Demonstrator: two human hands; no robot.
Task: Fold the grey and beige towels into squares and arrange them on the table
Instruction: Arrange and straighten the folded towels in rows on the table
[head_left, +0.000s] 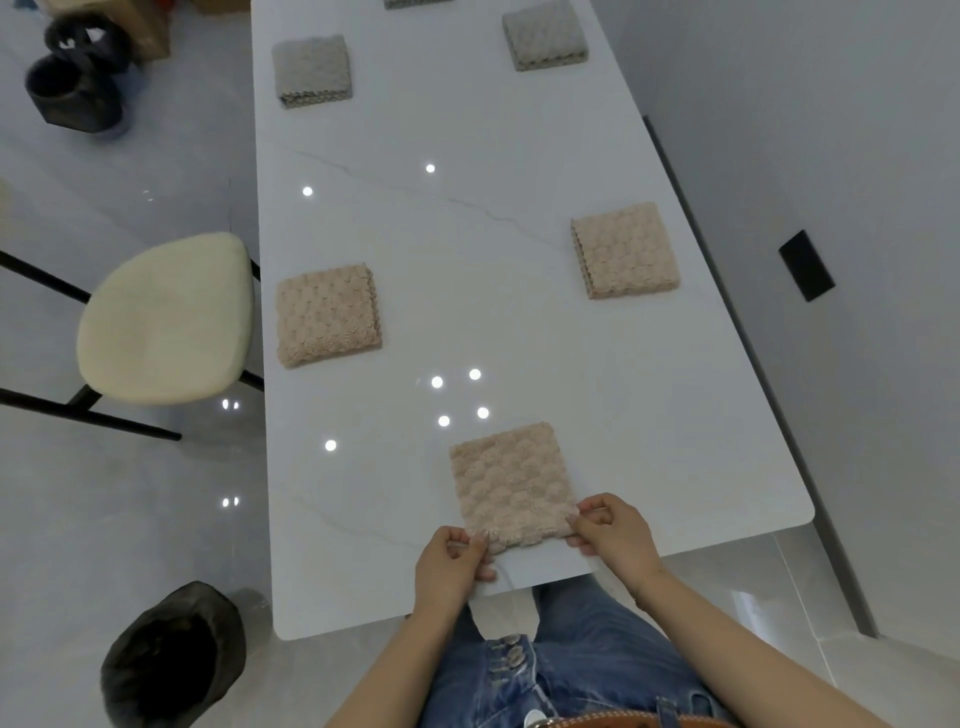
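my left hand (451, 564): pinching the near left corner of the beige towel in front of me, fingers curled round the edge
my right hand (612, 532): same deal on the near right corner, thumb and fingers clamped on the fabric
towel I'm holding (511, 480): beige, bubbly texture, already folded to a square, lying flat on the white table (467, 218) near my end, a bit right of centre; the near edge is right at my fingers
beige square on the left (327, 314): folded, sitting near the table's left edge, well apart from mine
beige square on the right (626, 249): folded, near the right edge, a little farther up than the left one
grey square far left (311, 70): folded, up at the far end
grey square far right (545, 34): folded, across from the other grey one
another grey one (415, 3): only a sliver shows at the top edge, can't tell much
stool (166, 317): cream seat, black legs, just beside the table's left side
dark bag (174, 657): on the floor by my left, near the table corner
me: in blue jeans, up against the table's near edge
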